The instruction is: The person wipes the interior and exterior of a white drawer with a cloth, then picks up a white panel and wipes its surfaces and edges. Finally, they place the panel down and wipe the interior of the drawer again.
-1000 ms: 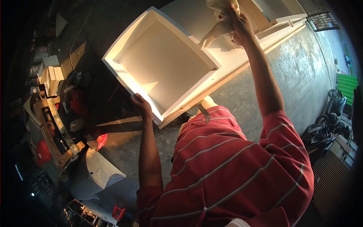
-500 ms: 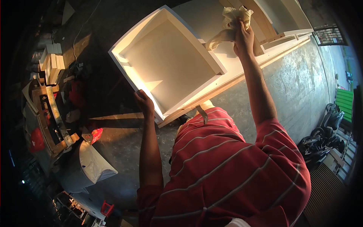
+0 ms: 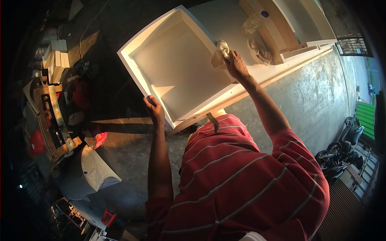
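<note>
A white open box like a drawer (image 3: pixel 177 74) lies tilted on a long white panel (image 3: pixel 251 78). My left hand (image 3: pixel 155 111) grips the lower left edge of the box, its fingers over the rim. At the box's right wall, my right hand (image 3: pixel 239 67) is closed on a bunched cream cloth (image 3: pixel 220 54). The cloth touches the top of that wall, and part of it droops over the side. Crumpled clear plastic (image 3: pixel 252 25) and a beige wad (image 3: pixel 261 54) lie on the panel to the right.
Another white cabinet part (image 3: pixel 297 22) with wooden rails stands at the upper right. On the left are a wooden workbench (image 3: pixel 60 116) with tools and a stack of boards (image 3: pixel 58 58). A red stool (image 3: pixel 108 217) stands lower left; motorbikes (image 3: pixel 341 152) are at the right.
My right hand has moved left and down with the cloth, from above the panel to the box's right wall. The plastic and wad now show on the panel. My left hand stays at the edge.
</note>
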The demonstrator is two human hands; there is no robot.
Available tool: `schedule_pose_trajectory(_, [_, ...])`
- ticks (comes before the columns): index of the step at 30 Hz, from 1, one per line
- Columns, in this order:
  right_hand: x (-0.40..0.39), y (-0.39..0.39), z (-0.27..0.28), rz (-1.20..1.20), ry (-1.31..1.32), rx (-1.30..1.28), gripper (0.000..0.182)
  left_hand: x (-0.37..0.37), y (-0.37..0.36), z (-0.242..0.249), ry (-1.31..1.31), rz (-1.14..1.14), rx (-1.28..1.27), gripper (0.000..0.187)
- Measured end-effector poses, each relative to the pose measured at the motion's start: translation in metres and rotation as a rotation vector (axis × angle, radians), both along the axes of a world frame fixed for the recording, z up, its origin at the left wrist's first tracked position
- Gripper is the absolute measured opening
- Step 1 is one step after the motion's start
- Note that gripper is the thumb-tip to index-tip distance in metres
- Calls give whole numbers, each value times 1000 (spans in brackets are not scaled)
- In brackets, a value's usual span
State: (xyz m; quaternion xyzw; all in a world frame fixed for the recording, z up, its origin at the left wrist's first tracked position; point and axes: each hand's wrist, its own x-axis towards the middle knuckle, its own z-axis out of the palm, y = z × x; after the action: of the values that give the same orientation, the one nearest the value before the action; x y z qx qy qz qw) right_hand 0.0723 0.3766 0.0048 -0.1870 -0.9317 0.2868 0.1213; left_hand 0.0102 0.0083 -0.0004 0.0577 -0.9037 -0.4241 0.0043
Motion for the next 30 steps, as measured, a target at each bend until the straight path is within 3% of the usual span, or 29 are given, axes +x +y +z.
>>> schedule_pose_trajectory(3, [10,5,38,-28,-156,-108,38,1,0,1,1,1,-8,58])
schedule_pose_trajectory(4, [13,17,26,-63,-161,-44,34,1,1,0,17,3,-46,59])
schedule_pose_trajectory(8, [26,39,10,-90,101,-117,47,2,1,-3,8,22,-64,61])
schedule_pose_trajectory(11, [22,42,13,59,-55,-188,53,3,2,1,-45,29,-58,64])
schedule_pose_trajectory(12, [15,42,0,141,32,-112,48,3,1,2,-58,19,-33,65])
schedule_pose_trajectory(14, [-2,23,24,108,-237,-255,47,1,0,0,-70,6,-10,66])
schedule_pose_trajectory(15, [-9,9,29,105,-239,-258,47,1,-1,-3,-71,8,-13,66])
schedule_pose_trajectory(17, [-17,-11,33,-62,-389,56,51,1,-2,-5,-74,9,-18,65])
schedule_pose_trajectory(18, [-16,-9,28,-62,-390,54,51,0,-2,-4,-51,7,-19,64])
schedule_pose_trajectory(20, [-13,-4,16,-30,-206,83,47,2,-1,-3,-30,10,-23,63])
schedule_pose_trajectory(23, [-5,3,54,-66,4,32,41,1,1,5,-22,25,-67,61])
schedule_pose_trajectory(26, [-3,18,106,-275,134,-410,32,3,4,10,-36,-6,-49,60])
schedule_pose_trajectory(30, [2,23,181,-267,401,-607,35,3,9,19,-47,10,-25,61])
